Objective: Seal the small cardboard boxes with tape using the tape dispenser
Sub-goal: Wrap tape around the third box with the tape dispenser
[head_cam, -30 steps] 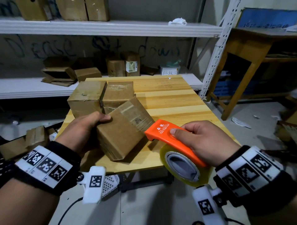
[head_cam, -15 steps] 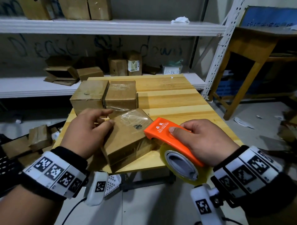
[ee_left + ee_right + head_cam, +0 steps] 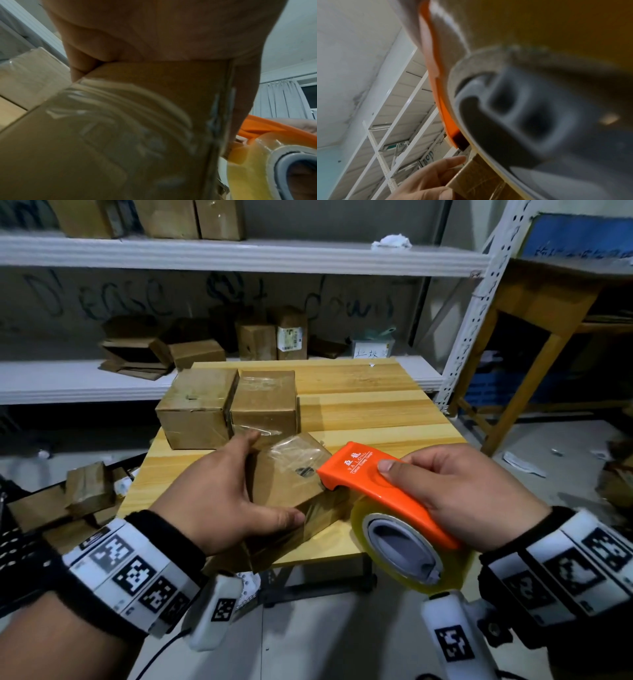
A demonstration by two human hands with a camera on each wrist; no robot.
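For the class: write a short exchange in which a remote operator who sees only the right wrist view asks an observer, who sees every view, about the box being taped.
Operator: From the right wrist I see only the tape dispenser and one corner of a box. Where does it lie?
Observer: On the wooden table, close to its near edge.
Operator: Are any other boxes on that table?
Observer: Two: a left box and a right box, side by side just behind it.
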